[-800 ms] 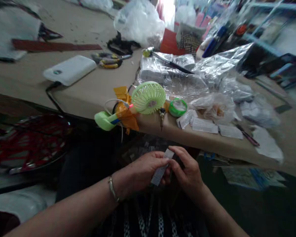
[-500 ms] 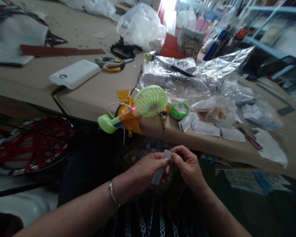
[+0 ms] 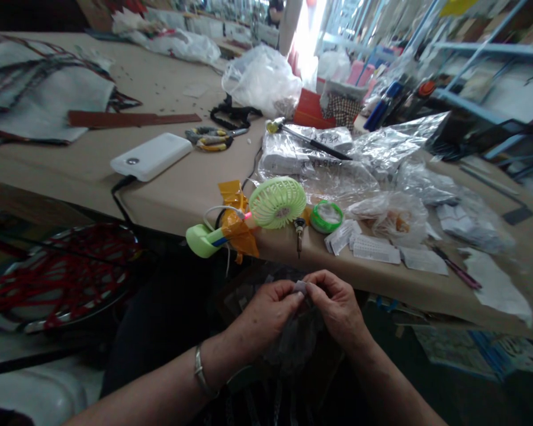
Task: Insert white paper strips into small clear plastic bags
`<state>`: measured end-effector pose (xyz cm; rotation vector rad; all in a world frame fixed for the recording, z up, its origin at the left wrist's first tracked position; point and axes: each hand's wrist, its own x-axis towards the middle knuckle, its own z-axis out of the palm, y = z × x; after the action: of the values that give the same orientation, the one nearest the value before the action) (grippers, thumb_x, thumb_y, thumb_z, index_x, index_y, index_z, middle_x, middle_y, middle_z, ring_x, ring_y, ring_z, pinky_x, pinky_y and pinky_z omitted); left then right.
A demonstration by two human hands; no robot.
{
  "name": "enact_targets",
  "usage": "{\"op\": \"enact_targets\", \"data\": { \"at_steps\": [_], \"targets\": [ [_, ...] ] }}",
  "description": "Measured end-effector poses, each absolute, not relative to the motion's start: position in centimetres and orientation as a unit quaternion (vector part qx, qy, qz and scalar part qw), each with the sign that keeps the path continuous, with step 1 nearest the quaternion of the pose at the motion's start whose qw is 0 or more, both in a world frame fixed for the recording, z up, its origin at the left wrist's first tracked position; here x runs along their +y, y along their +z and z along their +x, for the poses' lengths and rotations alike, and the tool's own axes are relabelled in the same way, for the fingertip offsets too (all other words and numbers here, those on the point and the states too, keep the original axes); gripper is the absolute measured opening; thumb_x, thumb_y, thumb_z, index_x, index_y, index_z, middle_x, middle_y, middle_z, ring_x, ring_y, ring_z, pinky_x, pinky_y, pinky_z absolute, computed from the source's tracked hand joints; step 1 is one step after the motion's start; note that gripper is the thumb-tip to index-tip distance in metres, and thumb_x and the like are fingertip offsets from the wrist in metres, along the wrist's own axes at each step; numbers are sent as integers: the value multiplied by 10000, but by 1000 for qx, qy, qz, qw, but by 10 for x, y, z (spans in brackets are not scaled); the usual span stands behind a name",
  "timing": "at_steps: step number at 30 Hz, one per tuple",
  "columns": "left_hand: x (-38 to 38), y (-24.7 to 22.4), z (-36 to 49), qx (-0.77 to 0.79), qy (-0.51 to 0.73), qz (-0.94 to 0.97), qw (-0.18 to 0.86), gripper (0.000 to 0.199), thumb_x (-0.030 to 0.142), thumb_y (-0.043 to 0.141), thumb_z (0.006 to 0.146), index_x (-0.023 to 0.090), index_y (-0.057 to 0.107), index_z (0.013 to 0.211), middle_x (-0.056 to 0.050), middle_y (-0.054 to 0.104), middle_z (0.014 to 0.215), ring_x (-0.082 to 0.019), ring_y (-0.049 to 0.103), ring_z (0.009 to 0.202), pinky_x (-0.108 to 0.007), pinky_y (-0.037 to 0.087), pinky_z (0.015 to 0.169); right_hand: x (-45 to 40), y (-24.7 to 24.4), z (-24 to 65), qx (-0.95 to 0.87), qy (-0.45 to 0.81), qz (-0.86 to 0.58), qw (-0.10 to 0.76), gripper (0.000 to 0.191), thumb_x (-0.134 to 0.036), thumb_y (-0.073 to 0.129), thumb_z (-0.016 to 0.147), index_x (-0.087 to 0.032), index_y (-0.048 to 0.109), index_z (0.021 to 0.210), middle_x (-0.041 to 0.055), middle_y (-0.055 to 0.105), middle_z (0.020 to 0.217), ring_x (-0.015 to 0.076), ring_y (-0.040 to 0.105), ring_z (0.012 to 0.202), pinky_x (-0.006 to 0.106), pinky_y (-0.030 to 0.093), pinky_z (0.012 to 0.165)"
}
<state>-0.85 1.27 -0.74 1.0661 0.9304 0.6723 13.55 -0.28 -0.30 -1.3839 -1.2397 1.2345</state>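
Label [image 3: 300, 287]: pinched between both hands' fingertips, long axis hidden.
Left hand [image 3: 266, 316]: fingers closed on label.
Right hand [image 3: 337, 310]: same, equally near.
Fan [image 3: 277, 202]: beyond fingers, on bench [image 3: 169, 183].

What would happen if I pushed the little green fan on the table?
The fan would probably tip or slide off: it sits right at the table edge, and its handle sticks out past it. It looks like light plastic, so a small push may move it. The tape and wires might tug back a bit.
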Motion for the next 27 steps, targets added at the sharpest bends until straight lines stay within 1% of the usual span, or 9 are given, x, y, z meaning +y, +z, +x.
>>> {"op": "enact_targets", "data": {
  "at_steps": [2, 4, 11, 16, 20, 27],
  "targets": [
    [17, -7, -10, 433, 316, 504, 677, 172, 276, 533, 782, 142, 637, 755, 1, 595, 713, -114, 495, 679, -220, 381, 619, 2, -1, 134, -514, 485, -554, 440, 131, -287, 577, 774, -166, 577, 724, -21, 565, 657, 97, 508, 586, 205, 416, 559],
    [21, -5, -12, 447, 328, 525, 646, 191, 291, 529, 789, 142, 647, 771, -5, 604, 717, -120, 505, 685, -224, 390, 621, 6, 1, 133, -536, 457, -562, 434, 131, -285, 573, 777, -161, 586, 735, -12, 573, 680, 102, 504, 613, 208, 416, 577],
    [32, 6, -16, 476, 359, 578, 557, 197, 281, 510, 805, 150, 651, 762, -5, 620, 701, -123, 532, 673, -215, 413, 620, 19, 4, 133, -590, 375, -582, 414, 102, -249, 549, 784, -165, 592, 744, -19, 565, 660, 100, 488, 603, 198, 400, 561],
    [39, 10, -16, 482, 360, 616, 509, 208, 258, 484, 818, 155, 641, 728, 4, 607, 663, -115, 526, 633, -208, 398, 586, 25, 6, 132, -626, 318, -584, 407, 83, -219, 542, 782, -170, 581, 728, -29, 561, 648, 97, 500, 601, 193, 395, 570],
    [41, 10, -16, 478, 363, 638, 482, 211, 254, 476, 825, 159, 637, 727, 9, 611, 664, -113, 529, 635, -206, 394, 591, 28, 4, 131, -636, 295, -582, 411, 79, -210, 529, 791, -176, 572, 734, -29, 563, 659, 99, 508, 616, 196, 402, 596],
    [45, 6, -15, 473, 367, 649, 469, 239, 276, 456, 838, 162, 638, 733, 11, 607, 662, -112, 518, 625, -205, 388, 590, 30, 2, 133, -640, 285, -585, 409, 88, -226, 520, 805, -184, 564, 742, -22, 560, 666, 108, 509, 621, 209, 407, 605]
  ]
}}
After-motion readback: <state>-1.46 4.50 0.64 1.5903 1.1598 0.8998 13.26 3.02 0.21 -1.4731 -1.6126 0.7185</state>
